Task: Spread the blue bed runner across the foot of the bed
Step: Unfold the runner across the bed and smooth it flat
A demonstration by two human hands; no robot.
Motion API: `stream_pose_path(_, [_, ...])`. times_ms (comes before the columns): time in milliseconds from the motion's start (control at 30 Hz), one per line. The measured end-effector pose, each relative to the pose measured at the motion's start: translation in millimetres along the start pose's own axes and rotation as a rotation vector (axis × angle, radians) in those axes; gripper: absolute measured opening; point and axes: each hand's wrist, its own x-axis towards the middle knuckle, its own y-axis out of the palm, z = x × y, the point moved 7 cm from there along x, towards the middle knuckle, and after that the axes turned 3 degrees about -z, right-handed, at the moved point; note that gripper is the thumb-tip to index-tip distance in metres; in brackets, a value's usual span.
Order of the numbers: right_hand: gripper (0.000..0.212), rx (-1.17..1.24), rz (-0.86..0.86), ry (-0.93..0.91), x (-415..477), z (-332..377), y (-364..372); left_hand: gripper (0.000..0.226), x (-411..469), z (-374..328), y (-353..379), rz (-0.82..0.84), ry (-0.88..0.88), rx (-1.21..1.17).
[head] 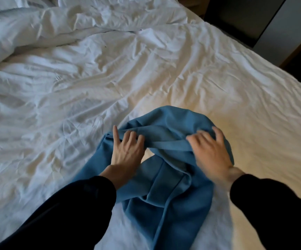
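Observation:
The blue bed runner (166,192) lies bunched and folded on the white bed (209,83), near its front edge at lower centre. My left hand (127,150) rests on the runner's left folds, fingers curled into the cloth. At the runner's upper right, my right hand (210,150) grips a bunched fold, slightly blurred. Both arms wear dark sleeves. A strip of white sheet shows between the two hands.
A rumpled white duvet (59,56) covers the left and far part of the bed. Dark floor and a grey panel (279,27) lie beyond the bed's right edge at upper right.

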Motion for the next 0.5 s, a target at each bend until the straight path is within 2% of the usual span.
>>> stream_pose_path(100, [0.034, 0.021, -0.060, 0.044, 23, -46, -8, 0.022, 1, 20, -10, -0.013, -0.013, 0.054])
stream_pose_path(233, [0.045, -0.155, 0.134, 0.218, 47, -94, 1, 0.027, -10, 7, -29, 0.030, -0.003, -0.108])
stream_pose_path(300, [0.055, -0.175, 0.171, 0.206, 50, -87, 3, 0.032, -19, -18, -33, 0.038, 0.009, -0.190])
stream_pose_path(367, [0.067, -0.084, 0.113, -0.011, 48, -55, 4, 0.035, -28, -48, -37, 0.068, -0.017, -0.222])
stream_pose_path(400, [0.064, -0.019, 0.053, -0.179, 42, -32, 3, 0.035, -31, -62, -37, 0.101, -0.045, -0.226])
stream_pose_path(467, [0.047, 0.079, -0.047, -0.471, 21, 6, 1, 0.030, -34, -89, -36, 0.185, -0.089, -0.273])
stream_pose_path(500, [0.037, 0.114, -0.077, -0.544, 12, 15, 2, 0.024, -35, -99, -39, 0.199, -0.105, -0.323])
